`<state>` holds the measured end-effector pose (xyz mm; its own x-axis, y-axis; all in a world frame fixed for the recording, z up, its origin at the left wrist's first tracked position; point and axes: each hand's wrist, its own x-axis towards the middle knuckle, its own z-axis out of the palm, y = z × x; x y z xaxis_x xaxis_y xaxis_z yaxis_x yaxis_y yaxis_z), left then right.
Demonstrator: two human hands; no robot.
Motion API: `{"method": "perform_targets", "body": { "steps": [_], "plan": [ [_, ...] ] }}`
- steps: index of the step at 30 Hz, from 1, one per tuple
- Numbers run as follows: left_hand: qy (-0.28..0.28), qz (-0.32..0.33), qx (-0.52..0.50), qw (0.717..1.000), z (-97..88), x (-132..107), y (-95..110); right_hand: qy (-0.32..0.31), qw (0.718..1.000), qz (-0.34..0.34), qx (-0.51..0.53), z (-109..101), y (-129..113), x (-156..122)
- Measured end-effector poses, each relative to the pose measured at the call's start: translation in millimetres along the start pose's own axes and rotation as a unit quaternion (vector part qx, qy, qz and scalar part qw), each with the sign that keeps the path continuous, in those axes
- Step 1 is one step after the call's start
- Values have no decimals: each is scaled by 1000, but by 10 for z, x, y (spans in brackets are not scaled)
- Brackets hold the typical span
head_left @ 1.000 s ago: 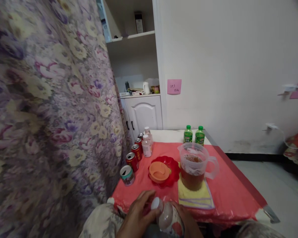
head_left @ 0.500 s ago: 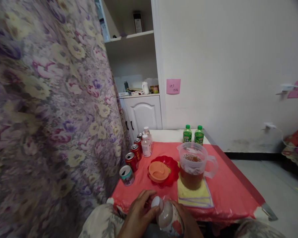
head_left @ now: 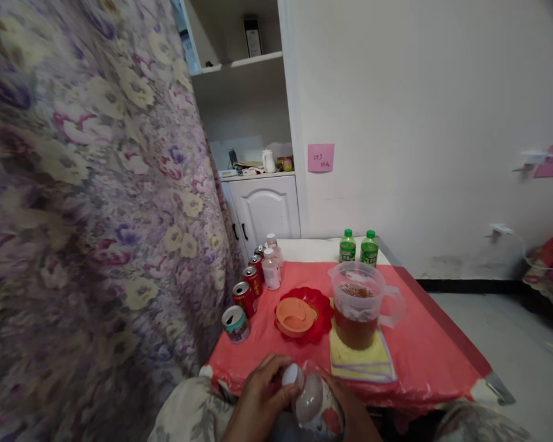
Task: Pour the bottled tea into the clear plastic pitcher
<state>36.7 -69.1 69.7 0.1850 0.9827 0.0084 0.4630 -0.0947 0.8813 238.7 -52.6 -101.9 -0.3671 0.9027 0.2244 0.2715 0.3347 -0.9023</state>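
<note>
Low in the head view, both my hands hold a small clear bottle (head_left: 314, 406) with a white cap and a red label. My left hand (head_left: 258, 400) has its fingers around the white cap. My right hand (head_left: 352, 417) grips the bottle's body from the right. The bottle lies tilted toward me, just in front of the near edge of the table with the red cover (head_left: 424, 350). Beyond it stand a clear pitcher (head_left: 359, 307) of brown drink on a yellow cloth (head_left: 360, 363) and an orange lid (head_left: 295, 317) on a red plate (head_left: 320, 307).
Several cans (head_left: 244, 298) line the table's left side, with two small pale bottles (head_left: 271, 269) behind them. Two green bottles (head_left: 358, 247) stand at the back. A flowered curtain (head_left: 87, 202) hangs close on the left. A white cabinet (head_left: 263, 209) and a wall stand behind.
My hands and the bottle have hardly moved. The view has drifted slightly to the right and down.
</note>
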Motion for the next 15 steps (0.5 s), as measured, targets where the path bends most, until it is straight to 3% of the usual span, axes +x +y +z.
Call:
{"method": "perform_targets", "body": {
  "steps": [7, 15],
  "plan": [
    [-25, 5, -61, 998, -31, -27, -38, 60, 998, 9, 20, 16, -89, -86],
    [-9, 14, -36, 999, -33, 5, -87, 53, 998, -8, 20, 122, 141, 62]
  ]
}}
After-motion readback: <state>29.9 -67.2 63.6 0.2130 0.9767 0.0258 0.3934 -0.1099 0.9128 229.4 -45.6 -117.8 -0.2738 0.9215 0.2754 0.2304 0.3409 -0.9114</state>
